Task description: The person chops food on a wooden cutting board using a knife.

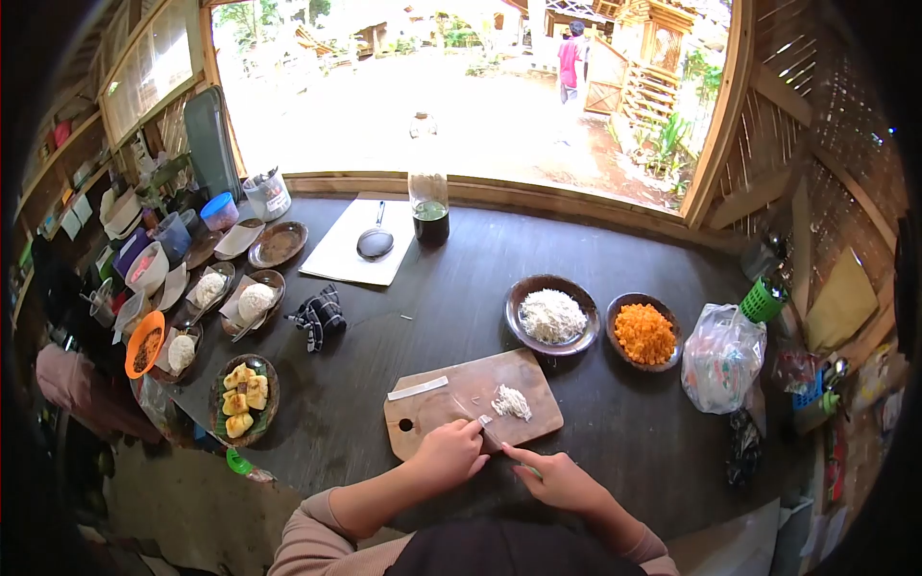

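A wooden cutting board [413, 437] lies in front of me on the dark table. My left hand [448, 451] rests on its near edge, fingers closed on a small white strip of food [484, 420]. My right hand [559, 480] grips a knife [493, 439] by its handle, the blade pointing up-left beside the left fingertips. A small heap of finely cut white pieces [512, 403] lies on the right half of the board. One longer white strip [418, 388] sits at the board's upper left. What the white food is, I cannot tell.
Beyond the board stand a plate of white cut pieces [552, 317] and a plate of orange cubes [645, 334]. A plastic bag [722, 360] is at right. A jar of dark liquid [431, 223] stands near the window. Left are a plate of yellowish food [245, 398] and a checkered cloth [318, 317].
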Tool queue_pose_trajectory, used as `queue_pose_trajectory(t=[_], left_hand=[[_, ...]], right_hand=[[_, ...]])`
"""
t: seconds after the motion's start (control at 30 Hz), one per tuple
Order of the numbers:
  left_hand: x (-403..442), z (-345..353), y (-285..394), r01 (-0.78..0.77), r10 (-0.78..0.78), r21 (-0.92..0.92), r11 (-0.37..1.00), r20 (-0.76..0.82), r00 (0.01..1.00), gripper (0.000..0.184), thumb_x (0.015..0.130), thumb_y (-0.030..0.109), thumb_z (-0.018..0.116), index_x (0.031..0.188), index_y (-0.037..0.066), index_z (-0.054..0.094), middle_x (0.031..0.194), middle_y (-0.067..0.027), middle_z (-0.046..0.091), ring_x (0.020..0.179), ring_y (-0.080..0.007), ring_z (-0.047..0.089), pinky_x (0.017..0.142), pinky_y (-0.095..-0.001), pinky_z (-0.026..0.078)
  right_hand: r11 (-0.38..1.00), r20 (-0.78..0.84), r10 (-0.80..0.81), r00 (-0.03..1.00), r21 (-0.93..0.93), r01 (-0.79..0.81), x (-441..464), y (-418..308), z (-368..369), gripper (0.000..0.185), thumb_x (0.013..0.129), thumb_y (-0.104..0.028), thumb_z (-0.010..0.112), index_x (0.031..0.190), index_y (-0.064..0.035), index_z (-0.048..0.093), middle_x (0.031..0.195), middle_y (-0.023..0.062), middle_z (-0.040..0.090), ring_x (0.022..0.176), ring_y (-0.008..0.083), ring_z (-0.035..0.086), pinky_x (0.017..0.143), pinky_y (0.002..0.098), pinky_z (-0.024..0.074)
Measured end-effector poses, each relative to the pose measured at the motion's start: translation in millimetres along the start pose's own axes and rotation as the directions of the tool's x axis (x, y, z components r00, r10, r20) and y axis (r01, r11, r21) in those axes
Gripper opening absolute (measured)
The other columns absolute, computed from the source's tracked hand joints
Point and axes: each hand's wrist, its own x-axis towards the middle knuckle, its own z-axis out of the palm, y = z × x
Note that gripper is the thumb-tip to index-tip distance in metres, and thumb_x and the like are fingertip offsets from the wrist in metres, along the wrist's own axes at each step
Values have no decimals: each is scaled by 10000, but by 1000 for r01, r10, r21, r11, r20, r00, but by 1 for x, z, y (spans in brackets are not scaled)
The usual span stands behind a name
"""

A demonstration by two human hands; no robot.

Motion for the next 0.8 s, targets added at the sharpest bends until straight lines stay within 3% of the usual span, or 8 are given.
queue_pose_trajectory(t=[0.23,0.43,0.53,0.6,0.73,0.8], left_hand=[[-1,2,0,-7,7,11,1000,-5,1000,384,907,353,629,919,-26,687,1041,-113,626,1022,-260,616,883,-343,523],[-1,4,0,9,-9,15,1000,-13,1000,362,886,346,649,879,-10,716,1102,-113,637,1012,-238,610,876,-329,521],[-1,3,1,10,-10,9,1000,4,1000,399,908,361,630,924,-34,686,1062,-120,624,1058,-263,607,891,-343,522],[-2,3,2,6,-6,8,1000,6,1000,396,910,356,628,912,-35,686,1067,-123,623,1064,-267,601,897,-347,518],[-2,2,1,14,-14,-29,999,13,1000,390,911,350,628,899,-35,685,1070,-125,621,1060,-270,596,904,-351,514],[-2,3,2,8,-8,3,1000,-33,999,348,876,337,660,878,-6,716,1061,-105,633,1007,-239,606,868,-334,524]], right_hand=[[1000,16,22,1000,22,-22,1,6,2,443,941,-147,619,1379,-153,557,779,280,638,676,434,652,647,455,530],[997,-76,-70,995,-21,68,5,6,14,432,949,-154,609,1378,-164,561,778,281,640,698,438,650,669,445,528],[999,15,42,999,12,-42,-2,0,-3,440,952,-166,627,1386,-183,560,771,261,641,594,363,630,636,392,524],[997,50,75,996,19,-76,-3,-2,-6,431,946,-156,616,1374,-172,566,766,278,637,669,430,647,658,441,529],[997,54,76,996,24,-78,-3,-2,-5,443,942,-145,615,1381,-172,559,770,271,641,663,428,649,649,442,529],[999,-18,-10,1000,38,10,0,10,6,435,941,-147,626,1372,-163,572,810,254,652,606,358,641,649,389,529]])
